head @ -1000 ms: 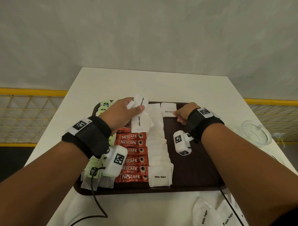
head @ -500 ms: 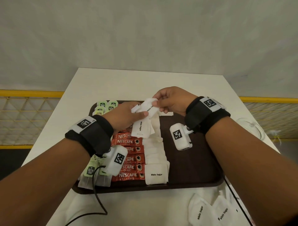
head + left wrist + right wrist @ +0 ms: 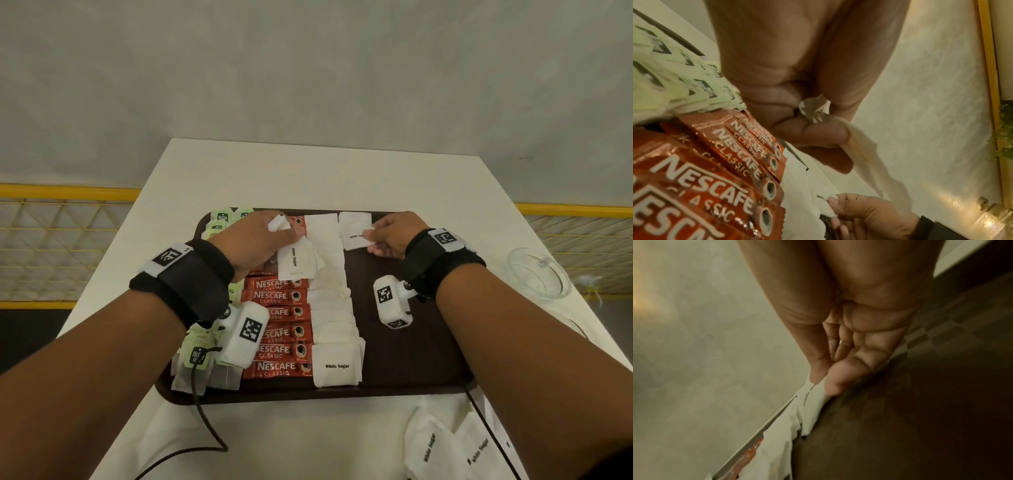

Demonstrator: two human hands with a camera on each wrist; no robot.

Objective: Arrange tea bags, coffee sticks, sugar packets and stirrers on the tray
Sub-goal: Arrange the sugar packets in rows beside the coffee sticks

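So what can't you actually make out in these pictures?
- Stirrers: none visible in any view.
- Sugar packets in the left hand: the count is unclear, the fingers cover them.
- Tea bags: head view, partly behind the left wrist camera.
- Glass lid: blurry at the table edge.

The head view is evenly and softly lit, sharp at the centre, with only faint shadows under the forearms on the desk (image 3: 342, 178). Straight edges bow toward the borders from the wide lens. Both wrist views are dimmer, with a warm yellowish cast. The left wrist view shows a bright glare spot low at the right. The right wrist view is soft and smeared, darkest over the tray (image 3: 920, 402).
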